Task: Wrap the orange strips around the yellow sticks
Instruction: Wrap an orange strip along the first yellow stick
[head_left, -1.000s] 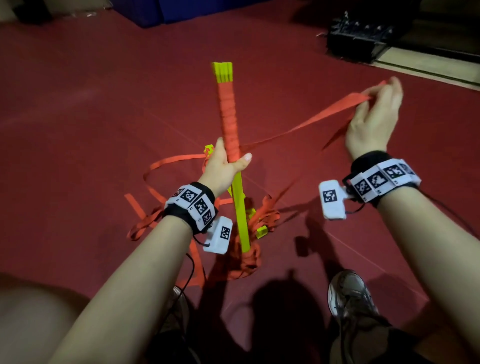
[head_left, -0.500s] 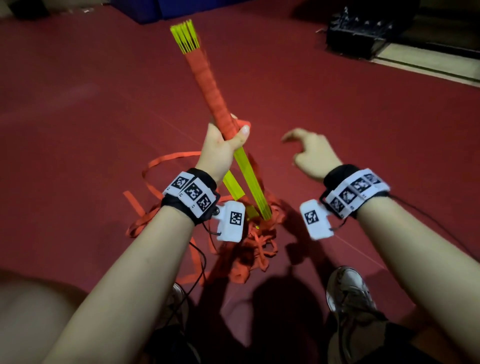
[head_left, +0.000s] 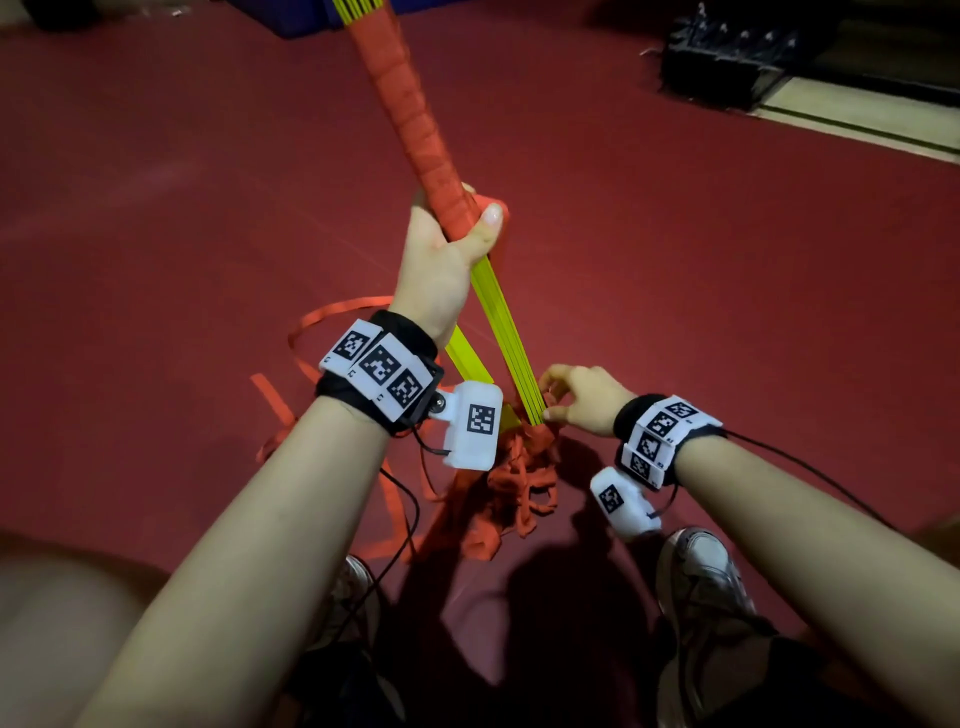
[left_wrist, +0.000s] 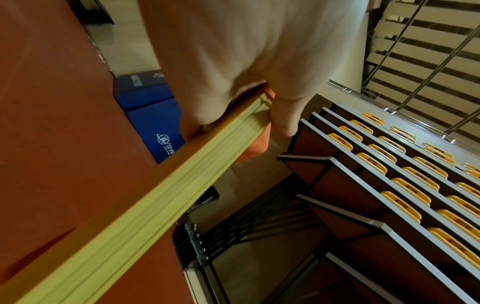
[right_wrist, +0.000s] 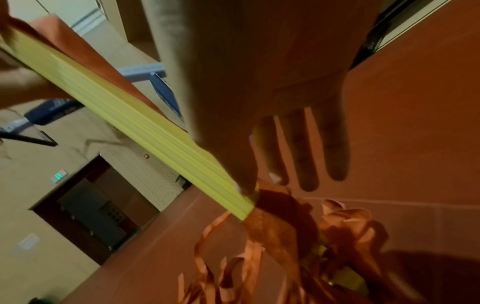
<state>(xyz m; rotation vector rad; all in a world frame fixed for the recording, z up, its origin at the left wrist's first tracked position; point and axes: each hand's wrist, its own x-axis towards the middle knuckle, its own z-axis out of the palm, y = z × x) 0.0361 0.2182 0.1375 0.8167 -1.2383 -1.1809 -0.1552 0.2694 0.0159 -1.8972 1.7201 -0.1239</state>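
A bundle of yellow sticks (head_left: 506, 332) slants from the floor up to the top edge, and its upper half is wound in orange strip (head_left: 415, 114). My left hand (head_left: 452, 244) grips the bundle at the lower edge of that winding, thumb across the front; the left wrist view shows the fingers (left_wrist: 283, 115) curled round the sticks (left_wrist: 155, 201). My right hand (head_left: 576, 400) is at the sticks' lower end. There the thumb (right_wrist: 241, 164) and forefinger pinch the bundle (right_wrist: 145, 127), with the other fingers straight. A tangled heap of orange strip (head_left: 514, 483) lies just below it.
Loose orange strip loops (head_left: 332, 317) trail over the red floor to the left. My shoes (head_left: 696, 577) stand close behind the heap. A black device (head_left: 727, 62) sits at the far right and a blue mat (head_left: 311, 15) at the far top. Folded bleachers (left_wrist: 389, 185) stand beyond.
My right hand let go of the strip it held taut at the upper right and dropped to the sticks' lower end. My left hand raised the bundle and tilted its top to the left.
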